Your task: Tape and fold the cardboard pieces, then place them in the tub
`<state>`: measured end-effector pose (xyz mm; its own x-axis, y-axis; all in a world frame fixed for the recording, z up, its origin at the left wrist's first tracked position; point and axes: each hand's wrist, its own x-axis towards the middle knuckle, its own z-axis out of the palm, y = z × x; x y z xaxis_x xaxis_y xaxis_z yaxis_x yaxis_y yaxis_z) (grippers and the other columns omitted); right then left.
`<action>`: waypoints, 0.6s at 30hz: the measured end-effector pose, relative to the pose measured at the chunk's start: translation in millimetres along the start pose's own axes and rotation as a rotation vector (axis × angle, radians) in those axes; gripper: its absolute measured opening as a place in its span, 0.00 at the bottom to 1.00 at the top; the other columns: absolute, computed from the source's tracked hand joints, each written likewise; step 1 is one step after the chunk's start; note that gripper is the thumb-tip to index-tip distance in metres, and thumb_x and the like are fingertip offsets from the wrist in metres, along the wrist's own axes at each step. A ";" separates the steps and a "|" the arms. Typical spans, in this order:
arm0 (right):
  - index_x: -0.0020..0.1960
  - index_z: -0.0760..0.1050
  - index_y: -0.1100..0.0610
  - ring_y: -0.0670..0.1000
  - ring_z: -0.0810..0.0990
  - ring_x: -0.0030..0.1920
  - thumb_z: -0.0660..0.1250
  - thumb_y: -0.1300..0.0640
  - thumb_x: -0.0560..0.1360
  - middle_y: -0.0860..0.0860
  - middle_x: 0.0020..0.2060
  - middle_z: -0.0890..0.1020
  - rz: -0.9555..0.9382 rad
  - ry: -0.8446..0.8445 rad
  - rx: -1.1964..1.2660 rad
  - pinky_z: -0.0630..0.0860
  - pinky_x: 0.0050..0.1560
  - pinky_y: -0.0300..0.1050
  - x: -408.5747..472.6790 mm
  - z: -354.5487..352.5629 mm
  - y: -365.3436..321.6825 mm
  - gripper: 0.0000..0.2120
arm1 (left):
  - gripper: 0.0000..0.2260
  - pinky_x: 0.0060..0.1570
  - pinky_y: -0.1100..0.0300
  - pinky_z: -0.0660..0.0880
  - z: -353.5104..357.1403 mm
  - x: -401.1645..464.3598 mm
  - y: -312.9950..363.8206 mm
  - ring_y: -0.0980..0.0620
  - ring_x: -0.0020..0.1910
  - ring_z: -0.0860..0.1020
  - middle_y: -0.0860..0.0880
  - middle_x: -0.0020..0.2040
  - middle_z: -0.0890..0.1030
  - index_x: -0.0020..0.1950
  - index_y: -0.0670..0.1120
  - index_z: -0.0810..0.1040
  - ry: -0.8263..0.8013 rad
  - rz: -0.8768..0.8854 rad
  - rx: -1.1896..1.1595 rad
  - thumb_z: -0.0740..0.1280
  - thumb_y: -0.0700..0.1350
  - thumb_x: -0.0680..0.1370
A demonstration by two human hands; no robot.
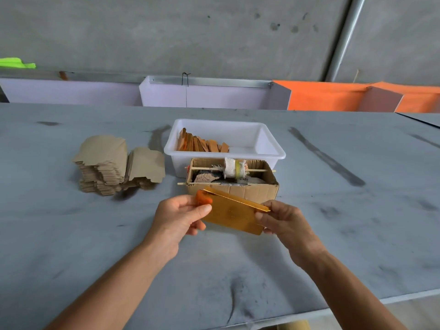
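Between both grips, the left hand (pixel 183 216) and right hand (pixel 282 221) pinch opposite ends of a folded golden cardboard piece (pixel 232 214), with the tub (pixel 269 141) beyond them.

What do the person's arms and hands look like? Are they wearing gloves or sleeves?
No gloves and no sleeves show. The left hand and right hand are bare, and both forearms are bare right down to the bottom edge of the picture. I can see no rings, watch or bracelets on them. Fingernails are short and plain.
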<state>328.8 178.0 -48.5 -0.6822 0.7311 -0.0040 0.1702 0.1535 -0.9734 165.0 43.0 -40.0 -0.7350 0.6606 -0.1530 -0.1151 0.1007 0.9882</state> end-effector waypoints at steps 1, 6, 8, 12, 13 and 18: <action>0.40 0.78 0.57 0.46 0.74 0.35 0.66 0.63 0.76 0.51 0.33 0.77 0.002 -0.002 0.003 0.72 0.37 0.37 -0.6 0.0 -1.0 0.07 | 0.05 0.22 0.67 0.71 2.2 0.1 1.3 0.57 0.23 0.76 0.52 0.30 0.82 0.43 0.45 0.82 -0.010 -0.019 -0.024 0.73 0.37 0.71; 0.49 0.77 0.53 0.46 0.79 0.36 0.70 0.61 0.74 0.50 0.35 0.82 0.014 0.122 0.053 0.74 0.40 0.37 -3.8 2.1 -5.7 0.06 | 0.03 0.29 0.65 0.78 10.5 1.1 1.2 0.52 0.30 0.82 0.45 0.37 0.84 0.43 0.40 0.80 -0.014 -0.076 -0.116 0.72 0.39 0.72; 0.50 0.77 0.51 0.46 0.79 0.38 0.72 0.57 0.72 0.48 0.37 0.82 -0.028 0.289 -0.106 0.74 0.38 0.36 -4.6 2.7 -4.4 0.08 | 0.03 0.30 0.65 0.78 12.1 1.5 -0.4 0.52 0.31 0.82 0.44 0.36 0.83 0.43 0.39 0.80 0.006 -0.048 -0.179 0.72 0.38 0.72; 0.47 0.80 0.53 0.42 0.74 0.26 0.72 0.56 0.72 0.48 0.27 0.77 -0.035 0.330 -0.077 0.69 0.26 0.32 -9.3 6.9 -7.5 0.04 | 0.02 0.33 0.65 0.78 13.1 0.6 -4.6 0.52 0.33 0.82 0.45 0.34 0.83 0.42 0.40 0.80 -0.006 0.011 -0.264 0.70 0.38 0.73; 0.48 0.79 0.53 0.42 0.73 0.24 0.71 0.57 0.73 0.48 0.25 0.78 0.008 0.288 0.019 0.68 0.25 0.32 -10.2 8.5 -9.7 0.04 | 0.02 0.34 0.64 0.78 13.4 0.2 -5.5 0.52 0.34 0.82 0.46 0.34 0.83 0.43 0.40 0.80 -0.025 0.024 -0.280 0.70 0.38 0.72; 0.55 0.75 0.53 0.47 0.76 0.24 0.68 0.61 0.75 0.52 0.28 0.82 0.112 0.197 0.283 0.69 0.24 0.37 -12.3 9.5 -15.4 0.10 | 0.06 0.37 0.64 0.79 14.6 -1.5 -5.6 0.50 0.36 0.83 0.44 0.36 0.83 0.46 0.38 0.79 -0.100 0.079 -0.300 0.70 0.39 0.71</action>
<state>327.8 160.4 -35.6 -0.5155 0.8514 -0.0969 0.0136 -0.1049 -0.9944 176.5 52.3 -45.3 -0.6821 0.7288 -0.0605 -0.2633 -0.1676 0.9500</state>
